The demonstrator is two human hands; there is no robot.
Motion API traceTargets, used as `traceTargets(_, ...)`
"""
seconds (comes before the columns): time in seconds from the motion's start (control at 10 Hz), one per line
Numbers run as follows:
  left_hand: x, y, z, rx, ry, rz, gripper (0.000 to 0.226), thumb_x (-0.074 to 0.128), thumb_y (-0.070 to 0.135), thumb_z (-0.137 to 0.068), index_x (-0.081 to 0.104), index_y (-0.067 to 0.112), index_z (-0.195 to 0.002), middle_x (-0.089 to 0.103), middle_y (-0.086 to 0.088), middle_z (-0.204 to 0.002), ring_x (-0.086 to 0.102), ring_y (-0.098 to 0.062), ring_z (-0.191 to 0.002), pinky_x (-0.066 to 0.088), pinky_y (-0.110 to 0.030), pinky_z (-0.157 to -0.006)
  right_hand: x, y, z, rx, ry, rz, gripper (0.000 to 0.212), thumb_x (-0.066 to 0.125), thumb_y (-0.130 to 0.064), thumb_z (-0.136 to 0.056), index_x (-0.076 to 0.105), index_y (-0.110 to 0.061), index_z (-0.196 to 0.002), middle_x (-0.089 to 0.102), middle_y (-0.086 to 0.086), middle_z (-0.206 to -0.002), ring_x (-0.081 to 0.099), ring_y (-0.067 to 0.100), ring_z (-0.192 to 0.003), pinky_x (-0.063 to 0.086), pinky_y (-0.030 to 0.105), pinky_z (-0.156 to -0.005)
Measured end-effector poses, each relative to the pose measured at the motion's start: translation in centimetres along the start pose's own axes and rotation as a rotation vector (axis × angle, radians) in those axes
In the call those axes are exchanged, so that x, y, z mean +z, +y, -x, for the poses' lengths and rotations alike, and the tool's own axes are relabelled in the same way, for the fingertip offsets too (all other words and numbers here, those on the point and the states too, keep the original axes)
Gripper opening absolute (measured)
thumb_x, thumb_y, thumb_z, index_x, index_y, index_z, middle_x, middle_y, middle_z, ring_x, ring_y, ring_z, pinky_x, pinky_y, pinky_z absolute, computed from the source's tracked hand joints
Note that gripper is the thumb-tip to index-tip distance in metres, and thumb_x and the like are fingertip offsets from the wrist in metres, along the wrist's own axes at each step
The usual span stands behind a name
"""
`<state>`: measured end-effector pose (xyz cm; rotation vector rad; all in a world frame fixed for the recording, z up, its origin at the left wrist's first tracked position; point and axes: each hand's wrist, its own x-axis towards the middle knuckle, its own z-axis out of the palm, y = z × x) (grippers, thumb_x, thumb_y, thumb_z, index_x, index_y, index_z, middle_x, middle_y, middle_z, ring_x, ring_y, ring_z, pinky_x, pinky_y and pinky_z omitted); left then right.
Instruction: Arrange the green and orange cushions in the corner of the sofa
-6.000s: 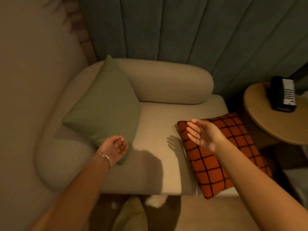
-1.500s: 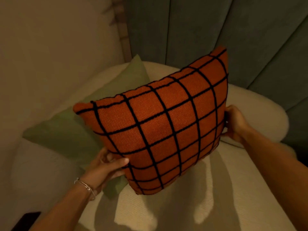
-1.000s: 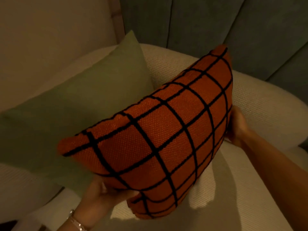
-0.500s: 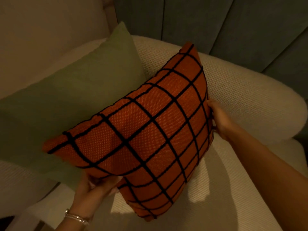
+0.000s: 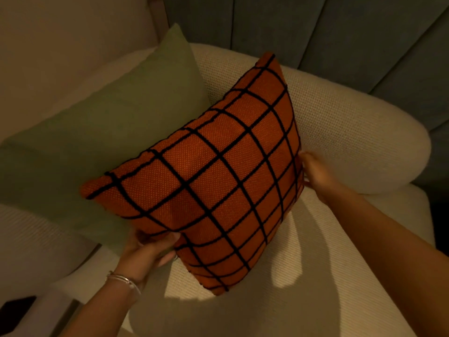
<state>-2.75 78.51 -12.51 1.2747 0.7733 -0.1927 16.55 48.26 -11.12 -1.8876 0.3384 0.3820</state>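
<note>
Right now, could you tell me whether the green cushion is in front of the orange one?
No, the orange cushion sits in front, overlapping the green cushion behind it.

Grey-green wall panels (image 5: 340, 32) with vertical seams fill top and upper right. Plain beige wall (image 5: 60, 45) at upper left. Narrow wooden strip (image 5: 158, 18) runs between beige wall and panels. Thin silver bracelet (image 5: 121, 279) on a wrist, lower left. Dark object (image 5: 17, 310) at bottom-left corner, too cropped to identify. Soft shadows (image 5: 313, 239) across lower right, dim warm lighting.
</note>
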Motion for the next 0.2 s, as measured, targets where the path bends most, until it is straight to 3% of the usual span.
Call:
traceTargets(0.1, -0.1, 0.4, 1.1, -0.364, -0.022, 0.238, 0.031, 0.065, 0.000, -0.069, 0.063, 0.010, -0.098, 0.074, -0.002, -0.091, 0.062, -0.017, -0.093, 0.049, -0.033, -0.077, -1.2, 0.8, 3.1, 0.133, 0.022, -0.152, 0.018, 0.044, -0.025, -0.093, 0.057, -0.020, -0.082, 0.059, 0.000, -0.087, 0.058, 0.014, -0.081, 0.048, 0.029, -0.072)
traceTargets(0.2, -0.3, 1.8, 4.2, -0.513, 0.067, 0.261, 0.009, 0.050, 0.005, -0.088, 0.059, 0.007, -0.086, 0.061, -0.003, -0.091, 0.055, -0.016, -0.096, 0.043, -0.030, -0.088, -2.5, 1.7, 7.6, 0.349, 0.139, -0.412, 0.016, 0.048, -0.015, -0.092, 0.058, -0.015, -0.080, 0.064, 0.002, -0.077, 0.062, 0.013, -0.072, 0.050, 0.026, -0.068)
